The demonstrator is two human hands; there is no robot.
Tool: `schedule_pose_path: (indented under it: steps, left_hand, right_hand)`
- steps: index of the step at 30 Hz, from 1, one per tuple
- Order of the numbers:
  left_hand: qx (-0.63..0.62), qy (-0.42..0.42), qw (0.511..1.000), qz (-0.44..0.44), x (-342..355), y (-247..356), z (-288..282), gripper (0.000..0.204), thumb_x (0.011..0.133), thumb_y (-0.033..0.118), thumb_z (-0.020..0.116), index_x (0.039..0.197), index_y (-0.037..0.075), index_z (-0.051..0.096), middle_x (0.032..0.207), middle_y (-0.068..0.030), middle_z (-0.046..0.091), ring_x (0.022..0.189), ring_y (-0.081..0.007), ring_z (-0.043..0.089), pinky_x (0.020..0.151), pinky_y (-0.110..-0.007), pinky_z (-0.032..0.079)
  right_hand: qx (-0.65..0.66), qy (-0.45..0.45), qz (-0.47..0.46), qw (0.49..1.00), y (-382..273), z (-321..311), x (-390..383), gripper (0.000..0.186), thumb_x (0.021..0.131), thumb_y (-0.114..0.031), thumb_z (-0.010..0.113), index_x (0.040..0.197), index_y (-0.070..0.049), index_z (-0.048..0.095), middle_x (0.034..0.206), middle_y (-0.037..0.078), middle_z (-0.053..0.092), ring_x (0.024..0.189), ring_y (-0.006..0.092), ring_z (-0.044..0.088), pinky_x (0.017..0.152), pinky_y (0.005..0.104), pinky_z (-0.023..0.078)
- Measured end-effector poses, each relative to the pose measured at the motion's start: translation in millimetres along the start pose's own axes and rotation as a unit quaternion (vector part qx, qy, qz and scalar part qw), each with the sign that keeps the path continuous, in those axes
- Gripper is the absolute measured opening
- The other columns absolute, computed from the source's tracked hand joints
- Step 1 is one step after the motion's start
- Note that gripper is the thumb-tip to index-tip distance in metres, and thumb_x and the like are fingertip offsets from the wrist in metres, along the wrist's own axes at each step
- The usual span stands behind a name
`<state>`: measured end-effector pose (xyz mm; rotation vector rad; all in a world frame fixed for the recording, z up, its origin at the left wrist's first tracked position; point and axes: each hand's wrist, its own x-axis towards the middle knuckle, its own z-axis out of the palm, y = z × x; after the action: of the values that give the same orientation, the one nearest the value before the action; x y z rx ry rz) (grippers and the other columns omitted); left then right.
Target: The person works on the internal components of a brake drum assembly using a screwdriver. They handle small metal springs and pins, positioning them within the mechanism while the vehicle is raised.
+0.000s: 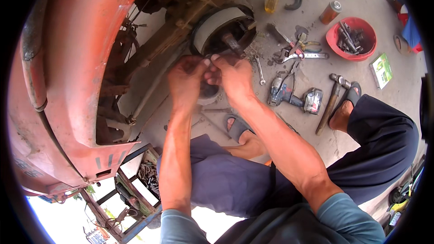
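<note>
My left hand (187,74) and my right hand (229,71) meet at the centre, thumbs and fingers pinched close together around something small and dark that I cannot make out. Both are just in front of a round brake assembly (205,31) with a pale curved shoe and a shaft in its middle, under the rusty axle of a red vehicle (68,81). A round metal part (209,97) lies below my hands, partly hidden. To the right of my hands are a wrench (260,70) and a cordless power tool (285,95).
Pliers and an adjustable wrench (316,55), a hammer (334,97), a red bowl of metal parts (370,40), a spray can (330,12), a bottle (271,2), a curved part (294,1) and a small box (381,70) lie rightward. Another person's foot (400,45) is at far right.
</note>
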<state>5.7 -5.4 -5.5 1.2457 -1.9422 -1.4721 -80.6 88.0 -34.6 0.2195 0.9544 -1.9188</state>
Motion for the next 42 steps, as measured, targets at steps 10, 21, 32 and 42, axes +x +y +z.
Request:
schedule_pose_path:
  steps: [10,21,32,42]
  left_hand:
    - [0.037,0.015,0.999,0.013,-1.9,7.1,1.8,0.015,0.09,0.01,0.08,0.097,-0.001,0.072,0.088,-0.0057,0.073,0.079,-0.0105,0.065,0.072,-0.025,0.051]
    - [0.062,0.022,0.997,0.032,-1.4,9.0,1.8,0.016,0.089,0.011,0.08,0.095,-0.002,0.072,0.086,-0.0062,0.073,0.076,-0.0098,0.064,0.067,-0.025,0.05]
    - [0.083,0.043,0.994,0.06,-9.7,13.4,6.1,0.015,0.091,0.007,0.077,0.098,-0.005,0.07,0.091,-0.0077,0.073,0.084,-0.0127,0.068,0.074,-0.027,0.054]
    - [0.089,0.087,0.991,0.041,-16.9,17.1,19.8,0.009,0.095,0.004,0.073,0.099,-0.004,0.071,0.088,-0.0042,0.071,0.075,-0.0075,0.062,0.067,-0.023,0.049]
  right_hand:
    - [0.039,-0.003,-0.003,0.999,6.3,-2.0,1.1,0.015,0.1,-0.008,0.064,0.099,0.007,0.066,0.083,0.009,0.066,0.068,0.0203,0.07,0.06,0.0299,0.059]
    - [0.057,0.025,0.032,0.998,0.4,4.1,-1.3,0.014,0.099,-0.009,0.067,0.098,0.004,0.066,0.082,0.008,0.065,0.067,0.0213,0.068,0.06,0.0321,0.06]
    - [0.1,0.008,0.119,0.988,-11.2,-1.2,-1.5,0.012,0.098,-0.01,0.07,0.101,0.002,0.067,0.085,0.007,0.067,0.071,0.0191,0.069,0.06,0.0305,0.061]
    - [0.119,0.016,0.139,0.983,-8.7,-1.6,-1.0,0.013,0.099,-0.012,0.071,0.101,0.0,0.069,0.085,0.006,0.067,0.071,0.0184,0.068,0.063,0.0304,0.06]
